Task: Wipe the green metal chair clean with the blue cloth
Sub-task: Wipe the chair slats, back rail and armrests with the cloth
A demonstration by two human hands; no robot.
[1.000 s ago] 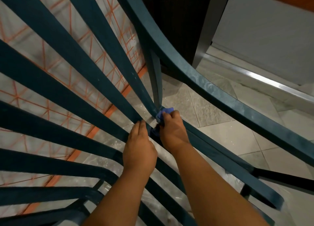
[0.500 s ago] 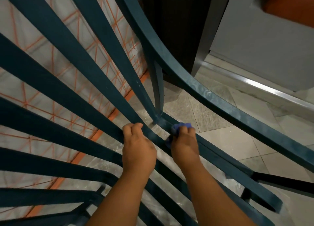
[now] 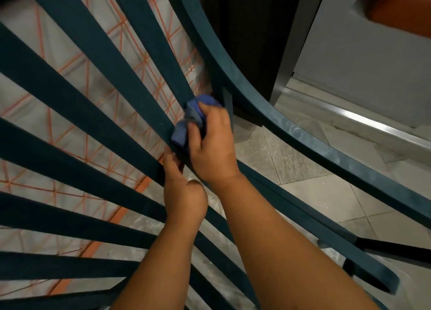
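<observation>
The right hand (image 3: 213,144) grasps a bunched blue cloth (image 3: 191,121), pressing it against a slat of the green metal chair (image 3: 112,81). Just below it, the left hand (image 3: 184,190) grips the neighbouring slat.

This looks like an indoor room in a home or a building under fit-out, seen through the slats of a green metal chair (image 3: 98,114). Beneath the chair lies a floor of pale stone tiles (image 3: 331,197), and to the chair's left the surface is covered with white protective sheeting (image 3: 70,53) criss-crossed by orange lines. Beyond the chair's curved rail stand a dark panel (image 3: 251,34), a grey wall (image 3: 373,72) and a shiny metal threshold strip (image 3: 363,121) at the wall's foot.
</observation>
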